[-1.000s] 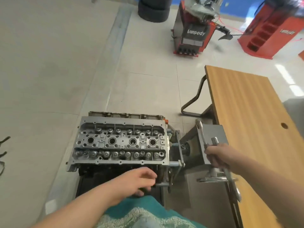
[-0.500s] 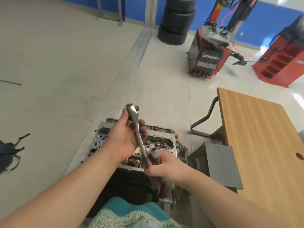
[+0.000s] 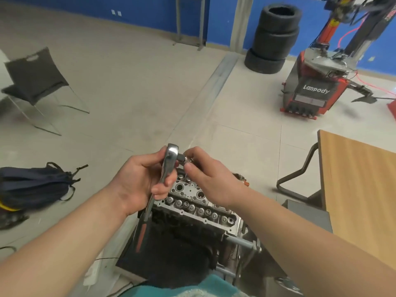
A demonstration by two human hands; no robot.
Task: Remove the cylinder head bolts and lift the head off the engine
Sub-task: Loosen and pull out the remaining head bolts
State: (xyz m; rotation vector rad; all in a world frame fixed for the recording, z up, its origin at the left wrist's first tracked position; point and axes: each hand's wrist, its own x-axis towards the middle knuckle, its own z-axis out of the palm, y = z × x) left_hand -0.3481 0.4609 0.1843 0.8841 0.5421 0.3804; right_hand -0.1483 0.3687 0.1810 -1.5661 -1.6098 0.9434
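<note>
The left hand (image 3: 141, 185) grips the ratchet wrench (image 3: 166, 174) mid-handle; the right hand (image 3: 205, 179) pinches the socket (image 3: 183, 160) at its drive. Below them sits the cylinder head (image 3: 197, 202), bolted down: likely heavy, rigid cast metal, best lifted by both ends.

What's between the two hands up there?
In the head view, the shiny head of the ratchet wrench sits between them. The left hand grips its handle, and the right hand pinches the small socket on its side, above the cylinder head.
</note>
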